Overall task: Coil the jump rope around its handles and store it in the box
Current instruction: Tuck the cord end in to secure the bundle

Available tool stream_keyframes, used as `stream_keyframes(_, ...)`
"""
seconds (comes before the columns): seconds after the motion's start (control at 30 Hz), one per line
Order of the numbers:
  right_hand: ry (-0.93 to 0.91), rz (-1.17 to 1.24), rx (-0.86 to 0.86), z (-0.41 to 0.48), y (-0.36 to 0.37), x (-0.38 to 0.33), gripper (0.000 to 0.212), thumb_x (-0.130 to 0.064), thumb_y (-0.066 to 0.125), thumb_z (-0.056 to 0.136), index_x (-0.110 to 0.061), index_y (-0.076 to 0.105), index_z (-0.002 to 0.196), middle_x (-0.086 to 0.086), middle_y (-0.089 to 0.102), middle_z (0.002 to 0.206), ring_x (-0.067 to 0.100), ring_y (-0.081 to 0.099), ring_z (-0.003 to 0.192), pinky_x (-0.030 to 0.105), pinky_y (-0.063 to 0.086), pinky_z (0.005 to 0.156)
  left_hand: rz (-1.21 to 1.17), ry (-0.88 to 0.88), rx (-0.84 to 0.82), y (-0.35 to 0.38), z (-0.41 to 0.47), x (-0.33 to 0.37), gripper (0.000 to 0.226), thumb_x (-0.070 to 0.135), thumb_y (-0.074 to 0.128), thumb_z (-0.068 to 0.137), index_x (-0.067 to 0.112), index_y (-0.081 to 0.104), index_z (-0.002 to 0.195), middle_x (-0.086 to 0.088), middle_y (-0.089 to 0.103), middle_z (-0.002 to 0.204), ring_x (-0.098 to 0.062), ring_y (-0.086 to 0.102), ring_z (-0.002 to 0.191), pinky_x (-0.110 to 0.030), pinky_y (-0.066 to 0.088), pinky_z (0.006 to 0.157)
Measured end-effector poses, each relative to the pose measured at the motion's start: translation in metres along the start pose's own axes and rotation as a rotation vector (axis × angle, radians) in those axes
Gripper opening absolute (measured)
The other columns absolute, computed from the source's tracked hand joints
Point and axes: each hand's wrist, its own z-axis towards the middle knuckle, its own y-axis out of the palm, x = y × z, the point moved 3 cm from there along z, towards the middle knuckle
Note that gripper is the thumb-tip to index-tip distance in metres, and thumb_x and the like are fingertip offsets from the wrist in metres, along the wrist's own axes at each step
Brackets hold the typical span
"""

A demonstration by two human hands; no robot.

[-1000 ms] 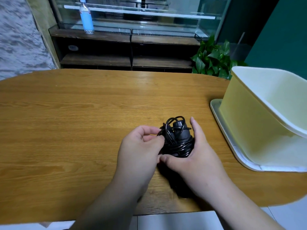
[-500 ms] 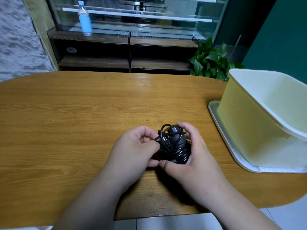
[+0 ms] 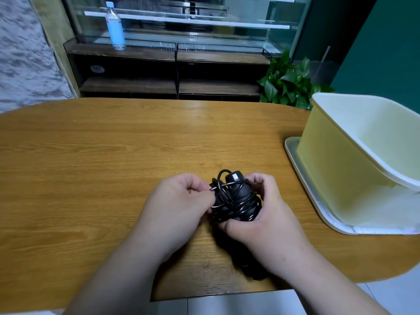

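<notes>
The black jump rope is a tight bundle, its cord coiled around both handles, held just above the wooden table. My right hand cups the bundle from the right and below, fingers curled over its top. On the left, my left hand pinches a strand of the cord between thumb and fingers. The pale yellow box stands open and tilted on its white lid at the table's right end, apart from both hands. The lower ends of the handles are hidden under my right hand.
The near table edge runs just below my forearms. Behind the table stands a dark shelf unit with a water bottle on it. A green plant grows beside the box.
My right fingers have curled further over the top of the bundle. My left hand has shifted its pinch on the cord. The bundle stays in the same spot.
</notes>
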Motion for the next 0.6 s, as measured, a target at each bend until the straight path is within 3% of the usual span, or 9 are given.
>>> stream_keyframes(0.07, 0.016, 0.049, -0.018, 0.0003, -0.0011, 0.0002, 0.063, -0.026, 0.087, 0.061, -0.033, 0.042, 0.104, -0.045, 0.06, 0.087, -0.013, 0.061, 0.07, 0.005, 0.042, 0.061, -0.092, -0.056, -0.027, 0.0002, 0.0008, -0.0005, 0.009, 0.013, 0.06, 0.059, 0.014, 0.068, 0.064, -0.012, 0.071, 0.062, -0.024, 0.063, 0.062, -0.052, 0.058, 0.072)
stream_keyframes(0.1, 0.022, 0.061, -0.024, 0.0006, -0.0014, 0.0002, 0.063, -0.026, 0.087, 0.061, -0.033, 0.042, 0.105, -0.046, 0.059, 0.087, -0.012, 0.061, 0.069, 0.005, 0.042, 0.061, -0.12, -0.071, -0.043, -0.0004, 0.001, -0.0011, 0.008, 0.009, 0.062, 0.061, 0.013, 0.067, 0.064, -0.013, 0.071, 0.064, -0.024, 0.065, 0.064, -0.049, 0.059, 0.072)
stream_keyframes(0.27, 0.074, 0.082, -0.029, 0.003, -0.0066, 0.0007, 0.064, -0.032, 0.086, 0.058, -0.041, 0.044, 0.106, -0.024, 0.07, 0.087, -0.002, 0.063, 0.067, 0.021, 0.05, 0.065, -0.218, -0.086, -0.121, -0.0056, 0.0009, 0.0006, 0.019, -0.01, 0.06, 0.079, 0.006, 0.066, 0.07, -0.014, 0.071, 0.07, -0.017, 0.068, 0.066, -0.028, 0.059, 0.057)
stream_keyframes(0.4, 0.038, 0.099, -0.027, 0.0009, -0.009, -0.0028, 0.063, -0.031, 0.086, 0.059, -0.041, 0.045, 0.106, -0.026, 0.071, 0.088, -0.005, 0.064, 0.07, 0.018, 0.049, 0.066, -0.194, -0.038, -0.154, -0.0051, -0.001, 0.0015, 0.02, -0.003, 0.065, 0.08, 0.011, 0.067, 0.068, -0.01, 0.069, 0.068, -0.018, 0.064, 0.064, -0.032, 0.057, 0.06)
stream_keyframes(0.47, 0.018, 0.089, -0.042, -0.0007, -0.0058, -0.003, 0.063, -0.027, 0.085, 0.061, -0.038, 0.044, 0.107, -0.026, 0.071, 0.089, -0.005, 0.066, 0.074, 0.018, 0.051, 0.071, -0.11, 0.026, -0.127, -0.0045, 0.0006, -0.0004, 0.022, 0.001, 0.066, 0.081, 0.016, 0.067, 0.064, -0.007, 0.064, 0.062, -0.022, 0.056, 0.058, -0.036, 0.047, 0.061)
stream_keyframes(0.53, 0.018, 0.074, -0.049, -0.0004, -0.004, -0.0017, 0.064, -0.026, 0.084, 0.061, -0.039, 0.043, 0.108, -0.024, 0.072, 0.089, -0.003, 0.067, 0.076, 0.024, 0.052, 0.074, -0.078, 0.068, -0.123, -0.0039, 0.0008, -0.001, 0.014, 0.012, 0.069, 0.078, 0.02, 0.068, 0.066, -0.005, 0.056, 0.06, -0.02, 0.047, 0.057, -0.038, 0.038, 0.061)
stream_keyframes(0.6, 0.019, 0.073, -0.047, 0.0017, -0.0054, -0.001, 0.064, -0.027, 0.083, 0.062, -0.04, 0.042, 0.109, -0.025, 0.071, 0.088, -0.003, 0.066, 0.073, 0.021, 0.051, 0.069, -0.082, 0.095, -0.138, -0.0034, 0.0002, -0.0007, 0.009, 0.027, 0.066, 0.072, 0.02, 0.065, 0.066, -0.007, 0.049, 0.062, -0.02, 0.04, 0.059, -0.039, 0.033, 0.059)
